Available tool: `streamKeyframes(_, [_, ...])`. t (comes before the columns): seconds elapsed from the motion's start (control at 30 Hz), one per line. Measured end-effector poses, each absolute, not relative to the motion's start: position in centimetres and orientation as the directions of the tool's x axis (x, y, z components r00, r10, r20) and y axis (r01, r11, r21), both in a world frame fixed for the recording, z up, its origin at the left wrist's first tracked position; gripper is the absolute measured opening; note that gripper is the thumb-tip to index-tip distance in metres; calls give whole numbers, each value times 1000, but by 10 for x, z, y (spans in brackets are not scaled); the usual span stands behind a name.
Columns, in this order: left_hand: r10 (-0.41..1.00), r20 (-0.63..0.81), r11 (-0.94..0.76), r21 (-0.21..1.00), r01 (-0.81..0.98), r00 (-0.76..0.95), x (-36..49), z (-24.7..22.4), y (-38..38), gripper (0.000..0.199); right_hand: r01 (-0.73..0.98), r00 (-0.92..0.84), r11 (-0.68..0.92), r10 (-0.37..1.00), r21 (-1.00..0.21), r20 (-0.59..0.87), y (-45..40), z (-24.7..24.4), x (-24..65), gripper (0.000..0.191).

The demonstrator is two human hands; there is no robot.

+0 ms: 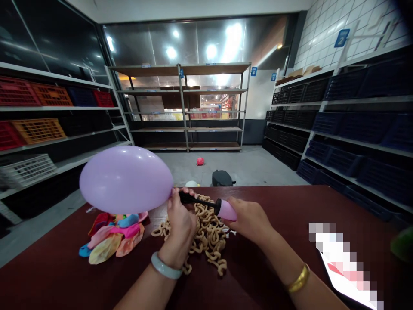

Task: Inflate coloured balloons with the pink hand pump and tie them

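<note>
A swollen lilac balloon (125, 178) extends to the left from my left hand (181, 217), whose fingers close around the balloon's neck and the black nozzle end of a hand balloon pump (206, 202). My right hand (248, 217) wraps round the pump's lilac handle, with the black rod pulled partly out between both hands. Below them lies a tangled heap of beige, rope-like loops (209, 239). Limp balloons in several colours (112, 234) are piled under the inflated one. The exact join of neck and nozzle is hidden by my left fingers.
A dark red table (274, 275) carries everything. A blurred-out bright screen or sheet (345, 271) lies at its right. Beyond, on the floor, are a red ball-like object (200, 161) and a dark bag-like object (222, 178). Shelves with crates (38, 131) line the sides.
</note>
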State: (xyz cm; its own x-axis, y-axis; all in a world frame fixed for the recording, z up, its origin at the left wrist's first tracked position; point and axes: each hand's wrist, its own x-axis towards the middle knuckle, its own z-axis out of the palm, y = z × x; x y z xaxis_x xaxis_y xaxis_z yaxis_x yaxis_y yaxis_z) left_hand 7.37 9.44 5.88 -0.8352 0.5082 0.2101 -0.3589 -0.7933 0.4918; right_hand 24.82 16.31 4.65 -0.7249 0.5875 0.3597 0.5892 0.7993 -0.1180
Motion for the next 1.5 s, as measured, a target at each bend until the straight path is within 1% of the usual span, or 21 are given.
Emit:
streamKeyframes(0.13, [572, 167, -737, 534, -414, -803, 102, 53, 98, 21, 613, -698, 777, 618, -144, 363, 151, 45, 241, 39])
streamKeyframes(0.27, [591, 161, -725, 535, -434, -790, 110, 50, 99, 20, 619, -684, 767, 632, -168, 364, 144, 43, 234, 37])
streamKeyframes(0.37, [605, 147, -716, 532, -453, -783, 107, 44, 101, 19, 621, -691, 764, 639, -176, 339, 145, 42, 233, 36])
streamKeyframes(0.43, [624, 106, -695, 528, -488, -774, 105, 38, 105, 19, 623, -707, 764, 643, -171, 294, 149, 42, 235, 34])
streamKeyframes(0.5, [653, 30, -652, 531, -541, -757, 103, 33, 109, 19, 622, -728, 761, 649, -186, 219, 155, 42, 239, 35])
streamKeyframes(0.6, [669, -40, -605, 550, -575, -742, 94, 33, 113, 17, 611, -747, 745, 655, -268, 115, 162, 45, 246, 42])
streamKeyframes(0.63, [660, -32, -615, 551, -564, -751, 87, 35, 112, 15, 607, -747, 736, 657, -299, 101, 163, 47, 248, 44])
streamKeyframes(0.7, [628, 27, -664, 540, -518, -778, 67, 44, 108, 12, 597, -747, 726, 658, -341, 94, 165, 50, 251, 43])
streamKeyframes(0.77, [595, 104, -711, 531, -461, -797, 43, 55, 101, 14, 586, -750, 727, 654, -357, 100, 166, 52, 253, 42])
streamKeyframes(0.87, [518, 146, -761, 528, -377, -843, 13, 70, 87, 17, 556, -768, 745, 630, -368, 115, 168, 55, 255, 41])
streamKeyframes(1.0, [444, 212, -809, 513, -288, -871, 5, 79, 79, 18, 537, -783, 769, 607, -347, 135, 172, 57, 257, 39])
streamKeyframes(1.07, [392, 253, -838, 495, -230, -885, 12, 79, 80, 18, 546, -775, 782, 608, -299, 173, 172, 57, 257, 39])
streamKeyframes(1.13, [368, 262, -849, 485, -209, -892, 22, 76, 83, 20, 560, -764, 792, 607, -243, 220, 171, 55, 256, 37])
streamKeyframes(1.27, [441, 245, -821, 498, -278, -863, 47, 65, 92, 22, 567, -753, 803, 596, -185, 279, 166, 50, 251, 38])
streamKeyframes(1.4, [550, 220, -763, 524, -378, -806, 80, 51, 98, 20, 565, -746, 806, 590, -176, 308, 160, 48, 246, 37])
streamKeyframes(1.5, [609, 173, -716, 540, -442, -774, 101, 46, 100, 19, 577, -739, 795, 606, -187, 295, 156, 47, 244, 36])
